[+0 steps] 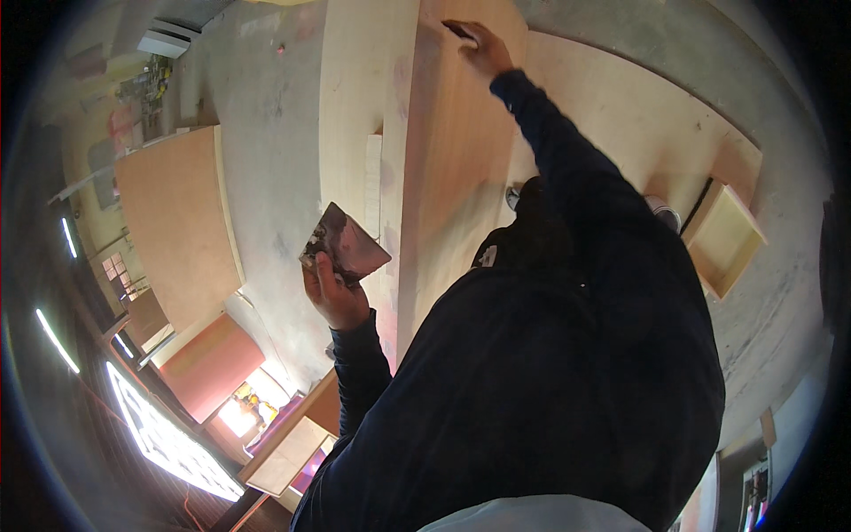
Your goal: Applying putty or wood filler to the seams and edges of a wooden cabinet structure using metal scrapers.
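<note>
My left hand [335, 297] grips a flat, square-cornered plate [359, 248] from below, thumb over its face. Dark and pinkish smears cover the plate, most thickly near the thumb. Stretched out far ahead, my right hand [486, 55] is closed round a small dark flat tool [457, 29], perhaps a scraper; its exact kind is too small to make out. That tool is at the far part of a large light-brown wooden panel [452, 151], touching it or very close. A paler wooden face [355, 106] adjoins the panel on the left, with faint pinkish patches near the edge.
A wide wooden board [634, 106] lies to the right on the grey floor [266, 160]. Next to it is a shallow wooden tray or drawer [725, 239]. At the left stand a large wooden panel [177, 222] and a reddish panel [213, 365]. My shoe [512, 197] is close to the panel.
</note>
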{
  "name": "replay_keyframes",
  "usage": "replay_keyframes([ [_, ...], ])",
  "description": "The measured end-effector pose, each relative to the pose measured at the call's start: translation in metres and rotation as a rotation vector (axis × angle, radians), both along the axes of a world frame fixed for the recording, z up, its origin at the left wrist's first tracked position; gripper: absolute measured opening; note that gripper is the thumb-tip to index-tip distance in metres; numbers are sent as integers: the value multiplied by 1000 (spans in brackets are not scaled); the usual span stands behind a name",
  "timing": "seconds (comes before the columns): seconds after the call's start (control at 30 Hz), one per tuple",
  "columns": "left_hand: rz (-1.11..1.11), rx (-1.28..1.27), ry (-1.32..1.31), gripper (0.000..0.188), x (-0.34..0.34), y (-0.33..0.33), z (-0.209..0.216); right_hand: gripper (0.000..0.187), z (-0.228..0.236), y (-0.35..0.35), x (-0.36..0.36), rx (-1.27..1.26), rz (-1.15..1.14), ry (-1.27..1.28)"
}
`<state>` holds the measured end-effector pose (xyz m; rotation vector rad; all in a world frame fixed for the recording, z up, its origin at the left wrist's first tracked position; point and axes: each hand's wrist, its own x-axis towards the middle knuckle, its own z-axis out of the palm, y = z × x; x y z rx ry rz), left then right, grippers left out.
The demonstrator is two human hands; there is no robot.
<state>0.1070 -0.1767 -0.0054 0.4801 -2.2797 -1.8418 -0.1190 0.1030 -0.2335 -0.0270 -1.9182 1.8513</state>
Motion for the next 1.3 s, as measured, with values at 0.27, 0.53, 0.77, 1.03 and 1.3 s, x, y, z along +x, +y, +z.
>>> replay_keyframes([
  [0.27, 48, 112, -47, 27, -12, 18, 2, 50, 12, -5, 8, 242, 99, -112],
  [0.53, 108, 48, -63, 26, -24, 29, 7, 51, 27, -85, 112, 79, 217, -194],
  [0.77, 58, -83, -83, 25, -28, 36, 20, 53, 40, -80, 143, -33, 537, -24],
  [1.03, 75, -126, -70, 27, -19, 46, 13, 63, 13, -109, 125, 196, 32, -28],
  [1.3, 92, -21, -44, 26, -20, 49, 17, 53, 28, -90, 147, 170, 216, 60],
])
